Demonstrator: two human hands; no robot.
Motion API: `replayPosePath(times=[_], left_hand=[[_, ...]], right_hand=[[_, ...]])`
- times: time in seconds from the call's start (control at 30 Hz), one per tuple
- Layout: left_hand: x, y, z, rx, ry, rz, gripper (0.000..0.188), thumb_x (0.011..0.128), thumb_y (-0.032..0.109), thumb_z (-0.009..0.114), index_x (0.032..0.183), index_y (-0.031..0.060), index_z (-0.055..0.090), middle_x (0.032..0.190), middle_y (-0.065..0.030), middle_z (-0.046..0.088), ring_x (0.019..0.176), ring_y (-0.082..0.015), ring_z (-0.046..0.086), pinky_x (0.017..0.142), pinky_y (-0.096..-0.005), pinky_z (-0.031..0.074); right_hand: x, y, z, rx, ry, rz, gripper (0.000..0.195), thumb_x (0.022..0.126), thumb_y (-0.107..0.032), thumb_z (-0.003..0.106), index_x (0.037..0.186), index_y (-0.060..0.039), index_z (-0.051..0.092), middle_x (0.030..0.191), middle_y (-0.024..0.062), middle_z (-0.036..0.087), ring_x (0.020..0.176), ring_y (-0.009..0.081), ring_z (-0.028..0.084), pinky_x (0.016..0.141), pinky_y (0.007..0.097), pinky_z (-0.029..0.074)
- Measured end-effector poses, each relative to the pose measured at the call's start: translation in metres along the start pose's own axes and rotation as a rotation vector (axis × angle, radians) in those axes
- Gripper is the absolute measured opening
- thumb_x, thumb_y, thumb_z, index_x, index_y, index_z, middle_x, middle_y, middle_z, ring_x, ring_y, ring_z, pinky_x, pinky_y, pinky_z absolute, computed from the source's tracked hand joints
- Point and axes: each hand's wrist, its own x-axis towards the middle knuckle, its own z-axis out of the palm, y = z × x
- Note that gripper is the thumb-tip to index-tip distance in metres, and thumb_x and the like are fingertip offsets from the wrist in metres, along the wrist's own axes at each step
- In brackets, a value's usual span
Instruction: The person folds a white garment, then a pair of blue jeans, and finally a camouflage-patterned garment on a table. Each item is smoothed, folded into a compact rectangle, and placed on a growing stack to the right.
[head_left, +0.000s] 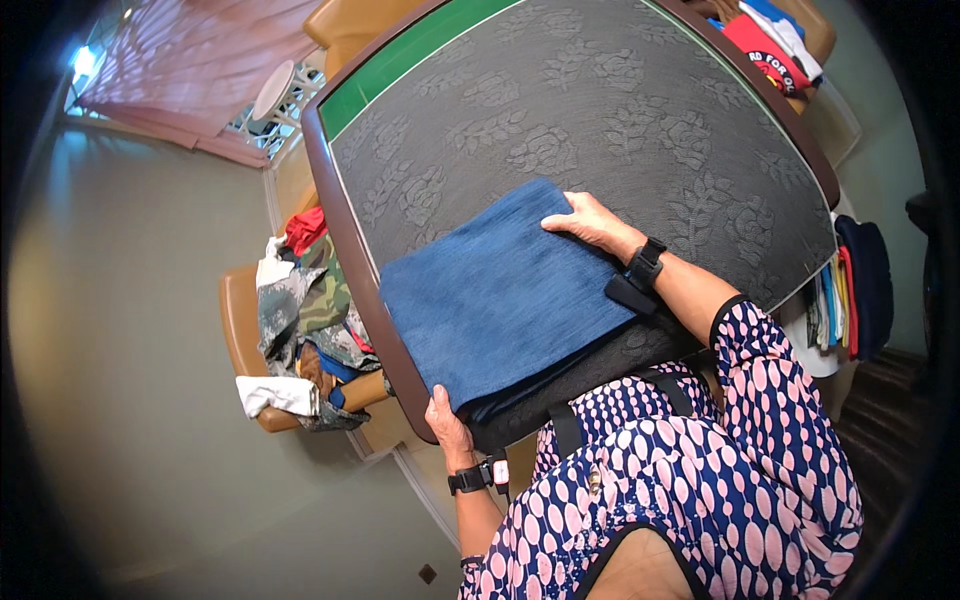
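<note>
A folded piece of blue denim (502, 300), likely jeans, lies in a rough rectangle over the near left part of the table. My left hand (448, 426) grips its near left corner, thumb on top and the fingers hidden below. At the far right edge, my right hand (592, 223) holds the denim with its thumb over the top; the other fingers are partly hidden. Several layers show along the side facing my body. Both wrists wear black straps, and a small black device at the right one rests against the cloth.
The table has a dark floral cloth (540, 146), a green border (397, 64) and a brown rim (341, 210). Jumbled clothes (315, 307) fill a tan chair (238, 307) at left. Folded clothes (862, 289) are stacked at right. More garments (772, 52) lie on a far-right chair.
</note>
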Motion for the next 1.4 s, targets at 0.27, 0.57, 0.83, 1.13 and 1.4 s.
replayPosePath(times=[0.27,0.57,0.83,1.13,1.4], left_hand=[[0.000,0.001,-0.011,0.028,-0.083,-0.109,0.030,0.084,0.029,0.062,0.098,0.0028,0.058,0.091,-0.0024,0.059,0.080,-0.0133,0.056,0.066,-0.0268,0.049],[0.001,-0.006,-0.010,0.023,-0.090,-0.066,0.017,0.085,0.021,0.063,0.085,0.0041,0.058,0.082,0.0015,0.054,0.074,-0.0094,0.049,0.069,-0.0277,0.043],[0.001,-0.012,-0.023,0.117,-0.133,-0.084,0.023,0.086,0.021,0.061,0.092,-0.0011,0.060,0.091,-0.0026,0.059,0.080,-0.0119,0.053,0.074,-0.0277,0.044],[0.006,-0.017,-0.016,0.124,-0.106,-0.054,0.039,0.084,0.032,0.062,0.107,0.0000,0.058,0.097,-0.0034,0.061,0.082,-0.0128,0.057,0.059,-0.0256,0.047],[0.007,-0.017,-0.012,0.023,-0.112,-0.055,0.037,0.086,0.032,0.061,0.108,0.0019,0.059,0.099,-0.0020,0.061,0.085,-0.0121,0.057,0.069,-0.0272,0.047]], right_hand=[[0.007,-0.006,-0.002,-0.010,0.011,0.154,0.044,0.081,-0.032,0.067,0.103,0.0047,0.060,0.095,0.0109,0.064,0.083,0.0178,0.061,0.074,0.0300,0.049],[0.035,-0.030,-0.006,-0.219,0.002,0.282,0.068,0.070,-0.049,0.070,0.106,0.0078,0.060,0.101,0.0193,0.063,0.090,0.0269,0.061,0.078,0.0373,0.048],[0.053,-0.015,-0.004,-0.619,0.100,0.199,0.057,0.074,-0.037,0.066,0.105,0.0096,0.059,0.104,0.0236,0.062,0.097,0.0331,0.060,0.082,0.0369,0.046],[0.039,-0.013,-0.011,-0.272,0.028,0.211,0.047,0.079,-0.031,0.066,0.106,0.0058,0.059,0.099,0.0136,0.063,0.087,0.0211,0.060,0.078,0.0336,0.047],[-0.046,0.007,-0.018,0.057,-0.263,0.274,0.043,0.079,-0.016,0.065,0.115,0.0054,0.053,0.110,0.0117,0.060,0.099,0.0182,0.056,0.091,0.0326,0.044]])
